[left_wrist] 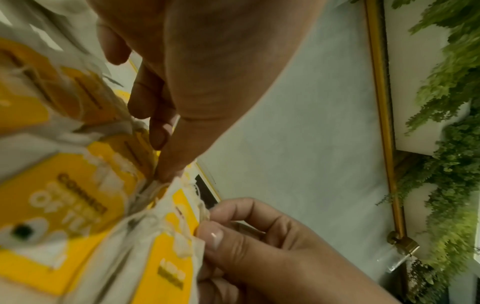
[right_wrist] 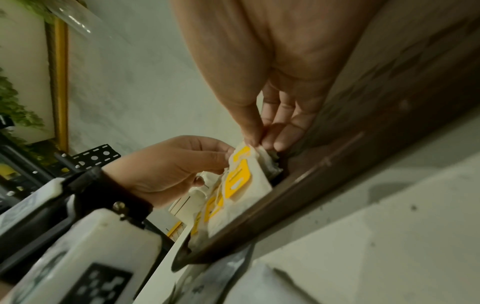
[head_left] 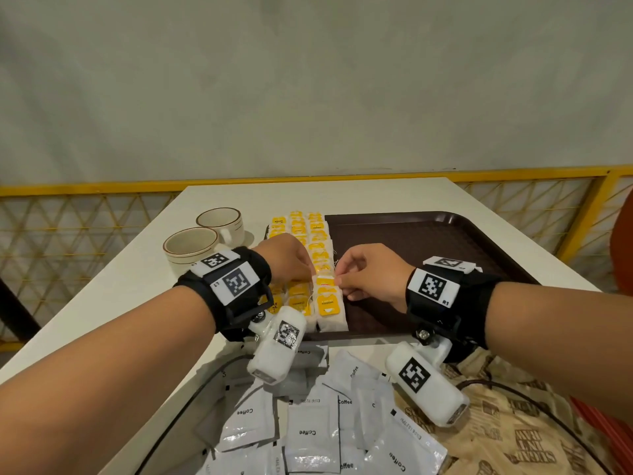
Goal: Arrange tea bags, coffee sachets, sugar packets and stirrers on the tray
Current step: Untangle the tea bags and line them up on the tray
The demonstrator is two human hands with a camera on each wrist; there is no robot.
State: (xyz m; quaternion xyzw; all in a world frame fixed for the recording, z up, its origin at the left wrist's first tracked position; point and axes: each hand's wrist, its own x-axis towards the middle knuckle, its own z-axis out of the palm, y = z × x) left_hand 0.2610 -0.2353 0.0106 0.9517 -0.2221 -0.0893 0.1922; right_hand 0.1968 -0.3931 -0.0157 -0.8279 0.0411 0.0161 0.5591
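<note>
A dark brown tray (head_left: 428, 241) lies on the white table, its left part filled with three rows of white tea bags with yellow tags (head_left: 317, 234). Both hands meet over the right row, near its front. My left hand (head_left: 310, 274) (left_wrist: 163, 166) pinches the left edge of one tea bag (head_left: 325, 281) (left_wrist: 176, 236) (right_wrist: 244, 170). My right hand (head_left: 339, 281) (right_wrist: 259, 142) pinches its right top corner between thumb and fingers. The bag is tilted up over the tea bags under it. White coffee sachets (head_left: 308, 430) lie in a loose heap in front of the tray.
Two cream cups (head_left: 190, 243) (head_left: 221, 219) stand left of the tray. Brown printed packets (head_left: 513, 423) lie at the front right, with a dark cable across them. The tray's right part shows bare surface. A yellow mesh railing (head_left: 68, 221) runs behind the table.
</note>
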